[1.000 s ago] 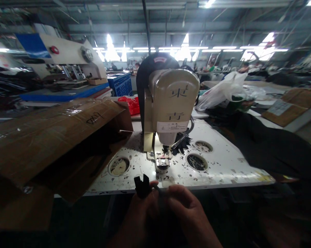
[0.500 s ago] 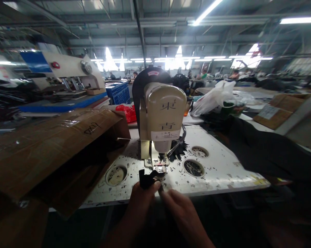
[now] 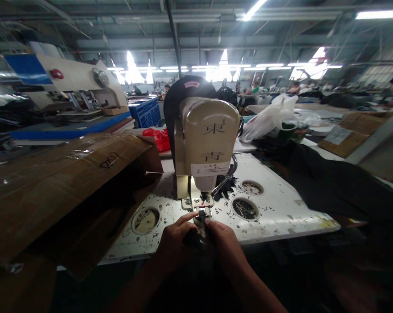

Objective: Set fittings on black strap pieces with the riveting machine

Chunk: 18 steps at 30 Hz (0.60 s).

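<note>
A beige sewing machine (image 3: 211,134) with dark characters on its head stands in front of me. Both hands are close together at its small metal work plate, where a reddish spot of light shows. A black fabric strip (image 3: 202,214) lies with its end at the plate's front edge. My left hand (image 3: 175,237) is closed on black fabric, its index finger stretched towards the strip's end. From the other side, my right hand (image 3: 224,239) pinches the strip between thumb and fingers. Below the hands, the rest of the fabric is lost in shadow.
Left of the machine, an open cardboard box (image 3: 68,178) leans over the white table (image 3: 281,208). Round holes with dark scraps are set into the tabletop. Black pieces (image 3: 225,188) lie behind the work plate. Dark cloth (image 3: 340,187) is at the right.
Both hands have moved up to the work plate, and the strip's end now lies there. The black piece that stuck up from my left hand is now lower. My view has shifted slightly.
</note>
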### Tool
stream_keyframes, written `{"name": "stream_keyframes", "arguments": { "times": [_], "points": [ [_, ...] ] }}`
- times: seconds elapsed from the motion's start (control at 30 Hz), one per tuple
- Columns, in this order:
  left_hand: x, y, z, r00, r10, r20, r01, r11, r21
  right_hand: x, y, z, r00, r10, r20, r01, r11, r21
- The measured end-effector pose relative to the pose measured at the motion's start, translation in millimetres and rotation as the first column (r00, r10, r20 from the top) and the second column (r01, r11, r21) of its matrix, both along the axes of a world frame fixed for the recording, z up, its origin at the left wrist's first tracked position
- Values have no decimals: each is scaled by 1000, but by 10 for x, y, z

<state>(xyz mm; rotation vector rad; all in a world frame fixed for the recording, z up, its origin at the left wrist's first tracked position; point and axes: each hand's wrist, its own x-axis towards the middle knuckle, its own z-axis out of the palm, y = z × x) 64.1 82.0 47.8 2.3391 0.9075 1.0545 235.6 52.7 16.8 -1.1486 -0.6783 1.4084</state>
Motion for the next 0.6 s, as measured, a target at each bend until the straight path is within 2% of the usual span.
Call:
{"name": "stream_keyframes", "arguments": {
  "times": [0.2,0.33,0.47,0.6],
  "points": [
    [83,177,102,959,-133,-249,167,979,120,25,16,1,999,0,-54,0,1000,9],
    [97,245,161,930,-132,-343,198,966,165,18,31,-25,999,24,-25,-24,1000,4],
    [98,293,193,921,-133,-366,213,958,190,2,25,-32,999,35,4,-35,999,-25],
    [86,285,153,930,-123,-347,205,956,208,1,12,-12,999,28,36,-28,1000,-7]
  ]
}}
